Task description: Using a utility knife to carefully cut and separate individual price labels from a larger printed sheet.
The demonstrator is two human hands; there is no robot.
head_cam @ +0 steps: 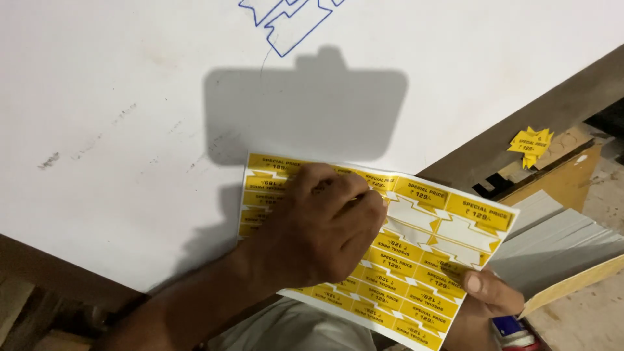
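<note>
A sheet of yellow price labels (416, 260) lies tilted over the near edge of a large white board (117, 97). Some labels in its upper right part are gone, leaving white backing (416, 218). My left hand (318, 224) comes in from the lower left and rests on the sheet, its curled fingertips pinched on a label beside the bare spots. My right hand (491, 292) holds the sheet's lower right edge, thumb on top.
A blue outline drawing (283, 19) sits at the board's far edge. Loose yellow labels (531, 141) lie piled on brown cardboard at the right. Below them is a stack of grey-white sheets (559, 234). A small red, white and blue object (517, 330) is under my right hand.
</note>
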